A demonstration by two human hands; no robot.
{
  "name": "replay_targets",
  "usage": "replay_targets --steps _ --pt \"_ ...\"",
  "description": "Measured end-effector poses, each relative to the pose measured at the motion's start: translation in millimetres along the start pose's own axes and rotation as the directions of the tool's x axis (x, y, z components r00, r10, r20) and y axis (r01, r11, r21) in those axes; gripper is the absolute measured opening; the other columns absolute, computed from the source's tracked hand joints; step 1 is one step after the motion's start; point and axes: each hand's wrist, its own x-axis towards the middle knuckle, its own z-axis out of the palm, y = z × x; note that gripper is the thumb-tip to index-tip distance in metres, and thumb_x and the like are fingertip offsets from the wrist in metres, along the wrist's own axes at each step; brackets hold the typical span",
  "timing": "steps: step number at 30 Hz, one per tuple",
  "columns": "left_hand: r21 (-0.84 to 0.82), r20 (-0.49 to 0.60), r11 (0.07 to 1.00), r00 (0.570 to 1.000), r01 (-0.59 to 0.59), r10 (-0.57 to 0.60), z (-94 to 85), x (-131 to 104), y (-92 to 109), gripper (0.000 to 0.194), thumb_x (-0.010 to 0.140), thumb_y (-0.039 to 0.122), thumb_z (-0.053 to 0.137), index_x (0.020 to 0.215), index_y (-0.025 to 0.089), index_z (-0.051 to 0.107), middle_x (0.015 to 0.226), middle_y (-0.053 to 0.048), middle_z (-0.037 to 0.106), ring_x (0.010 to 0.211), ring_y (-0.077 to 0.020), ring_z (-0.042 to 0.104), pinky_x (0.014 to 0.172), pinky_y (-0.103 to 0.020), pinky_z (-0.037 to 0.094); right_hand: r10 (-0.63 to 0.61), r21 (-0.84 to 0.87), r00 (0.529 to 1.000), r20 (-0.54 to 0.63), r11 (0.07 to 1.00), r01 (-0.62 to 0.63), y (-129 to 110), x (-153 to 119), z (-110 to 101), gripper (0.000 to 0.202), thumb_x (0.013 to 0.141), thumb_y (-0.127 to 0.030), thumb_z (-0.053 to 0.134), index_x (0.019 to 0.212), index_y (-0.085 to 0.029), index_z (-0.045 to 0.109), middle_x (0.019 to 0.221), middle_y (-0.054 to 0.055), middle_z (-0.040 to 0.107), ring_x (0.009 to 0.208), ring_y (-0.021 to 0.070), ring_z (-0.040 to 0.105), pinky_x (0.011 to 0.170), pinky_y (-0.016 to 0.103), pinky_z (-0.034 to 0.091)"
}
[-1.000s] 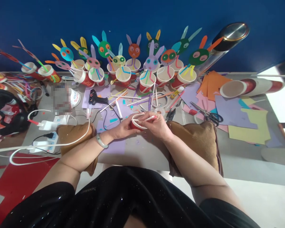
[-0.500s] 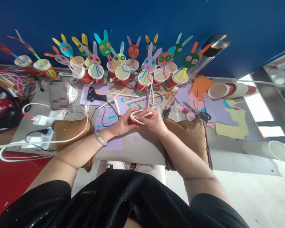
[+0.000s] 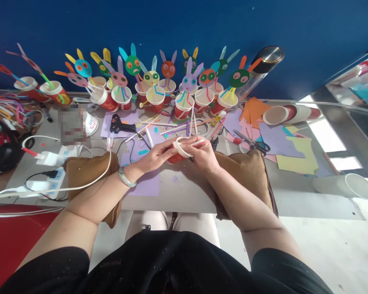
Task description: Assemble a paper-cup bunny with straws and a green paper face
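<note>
Over table (image 3: 187, 200) | left hand (image 3: 158, 157) grips cup (image 3: 173, 157) | right hand (image 3: 205, 157) pinches stick (image 3: 197, 143) at cup's rim | risk: cup may dent if squeezed too hard

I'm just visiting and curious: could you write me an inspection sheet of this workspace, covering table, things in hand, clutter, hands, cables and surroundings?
Surface: gray tabletop, with a purple sheet lying on it.
Things in hand: red-and-white paper cup, tilted, and a pale stick at its mouth.
Clutter: scissors, black glue gun, loose strips and paper scraps.
Hands: left hand grips the cup's side; right hand holds the stick at the rim.
Cables: white cable crosses the left cushion; plugs sit in a power strip.
Surroundings: blue wall behind cups with colorful long-eared faces.
</note>
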Motion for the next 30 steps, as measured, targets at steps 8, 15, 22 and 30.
replay_targets --steps 8,15,22,30 --pt "0.021 -0.051 0.999 0.998 0.026 -0.025 1.6 0 -11 0.059 0.099 0.066 0.068 0.141 0.026 0.075 0.161 -0.011 0.063 0.162 -0.0348 0.045 0.137 -0.053 0.032 -0.009 -0.039 0.998 0.065 0.999 0.011 -2 1 1 0.046 0.061 -0.057 0.100 0.071 -0.022 0.072 0.078 0.002 0.079 0.070 0.0180 0.070 0.072 0.036 0.060" --pt "0.013 -0.088 0.999 0.996 0.036 -0.034 -1.0 4 -8 0.066 0.102 0.071 0.058 0.144 0.022 0.074 0.158 -0.012 0.066 0.155 -0.0332 0.055 0.137 -0.051 0.034 -0.056 -0.077 0.995 0.087 0.995 0.063 0 4 -1 0.050 0.062 -0.064 0.099 0.081 -0.023 0.077 0.082 0.002 0.079 0.074 0.0180 0.071 0.077 0.036 0.061" --pt "-0.068 -0.189 0.998 0.982 0.009 -0.021 -2.9 5 -17 0.064 0.104 0.068 0.057 0.150 0.026 0.069 0.160 -0.010 0.065 0.156 -0.0302 0.053 0.136 -0.050 0.036 -0.306 -0.405 0.952 0.023 0.868 0.288 -1 6 -17 0.022 0.083 -0.046 0.083 0.089 -0.025 0.078 0.091 0.004 0.082 0.086 0.0226 0.072 0.087 0.040 0.057" --pt "-0.003 -0.205 1.000 0.978 0.028 -0.028 -6.1 5 -16 0.060 0.104 0.068 0.056 0.144 0.026 0.072 0.154 -0.010 0.069 0.152 -0.0300 0.058 0.133 -0.049 0.041 -0.311 -0.634 0.941 0.133 0.703 0.322 0 12 -24 0.016 0.082 -0.038 0.081 0.076 -0.026 0.074 0.075 0.001 0.072 0.078 0.0222 0.063 0.093 0.044 0.052"
